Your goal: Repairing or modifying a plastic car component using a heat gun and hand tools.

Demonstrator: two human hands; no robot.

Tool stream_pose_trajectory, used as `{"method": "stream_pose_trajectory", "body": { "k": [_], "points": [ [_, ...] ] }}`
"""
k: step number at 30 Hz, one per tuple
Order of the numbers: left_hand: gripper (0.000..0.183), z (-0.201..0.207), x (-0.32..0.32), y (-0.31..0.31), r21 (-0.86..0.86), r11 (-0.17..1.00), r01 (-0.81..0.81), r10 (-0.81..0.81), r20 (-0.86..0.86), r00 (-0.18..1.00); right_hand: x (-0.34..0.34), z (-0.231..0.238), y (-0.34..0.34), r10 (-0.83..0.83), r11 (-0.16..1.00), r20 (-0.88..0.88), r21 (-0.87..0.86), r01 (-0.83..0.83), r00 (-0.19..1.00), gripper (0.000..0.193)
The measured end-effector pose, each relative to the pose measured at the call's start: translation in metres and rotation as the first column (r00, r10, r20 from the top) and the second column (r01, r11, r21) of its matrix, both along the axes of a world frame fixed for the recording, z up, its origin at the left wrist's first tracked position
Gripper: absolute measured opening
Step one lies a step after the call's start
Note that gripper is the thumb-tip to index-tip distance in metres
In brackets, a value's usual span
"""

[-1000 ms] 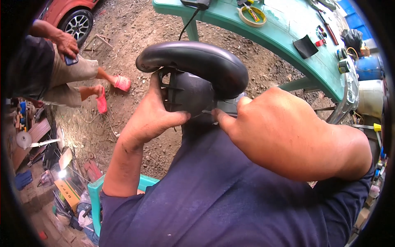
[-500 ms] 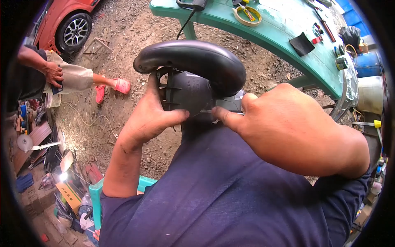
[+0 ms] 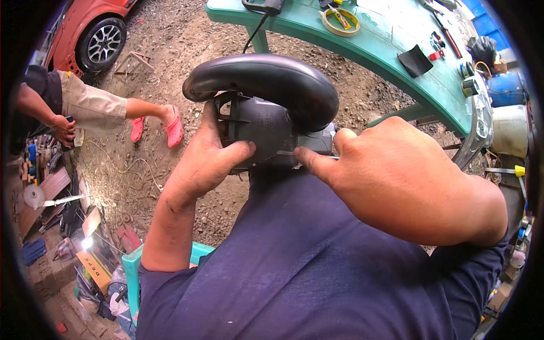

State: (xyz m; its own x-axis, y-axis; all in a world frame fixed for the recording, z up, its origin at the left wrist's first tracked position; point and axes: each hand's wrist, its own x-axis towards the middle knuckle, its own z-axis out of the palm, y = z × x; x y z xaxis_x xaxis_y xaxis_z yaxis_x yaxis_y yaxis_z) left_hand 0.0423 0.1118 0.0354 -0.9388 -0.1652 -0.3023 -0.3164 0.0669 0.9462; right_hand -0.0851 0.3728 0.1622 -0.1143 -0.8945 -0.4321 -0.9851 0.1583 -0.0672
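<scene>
A black plastic housing [image 3: 263,127] with ribs on its left side sits in front of my chest. A thick, curved, smooth black piece [image 3: 255,73] arches over its far side. My left hand [image 3: 207,147] is closed around the housing's left edge, its thumb on the flat face. My right hand [image 3: 391,170] is curled on the right, index finger stretched to the housing's near part. A thin metal-tipped tool [image 3: 284,152] shows at that fingertip, its tip against the plastic. The tool's handle is hidden by my right hand.
A green plastic table [image 3: 374,56] at the far right bears a tape roll [image 3: 340,22], a black patch [image 3: 415,61] and wire spools. Another person's legs [image 3: 96,99] stand at left, near a red car [image 3: 85,28]. Clutter lies lower left beside a green chair [image 3: 133,266].
My left thumb has shifted slightly left and up on the housing. My right hand stays nearly in place. At left, the other person has moved a foot and lowered a hand.
</scene>
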Motion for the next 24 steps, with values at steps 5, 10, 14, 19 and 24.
{"method": "stream_pose_trajectory", "body": {
  "k": [5,10,14,19,24],
  "points": [
    [0.101,-0.002,0.0,0.002,0.004,1.0,0.002,-0.002,-0.03,1.0,0.001,-0.007,-0.001,0.025,0.999,-0.01,-0.039,-0.026,1.0,0.06],
    [0.096,-0.004,0.002,0.002,-0.047,0.999,0.009,-0.012,-0.052,0.999,0.004,-0.01,-0.003,0.078,0.994,-0.031,-0.077,-0.08,0.996,0.059],
    [0.096,-0.007,0.004,0.001,-0.011,1.0,-0.021,0.02,-0.034,0.999,0.008,-0.014,-0.006,0.093,0.988,-0.04,-0.119,-0.097,0.995,0.056],
    [0.099,-0.01,0.004,0.0,-0.012,0.999,-0.04,0.04,-0.035,0.999,0.012,-0.017,-0.008,0.1,0.986,-0.05,-0.127,-0.106,0.994,0.053],
    [0.101,-0.01,0.004,-0.001,-0.028,0.999,-0.032,0.031,-0.043,0.999,0.017,-0.016,-0.003,0.063,0.994,-0.079,-0.08,-0.07,0.995,0.058]
  ]
}}
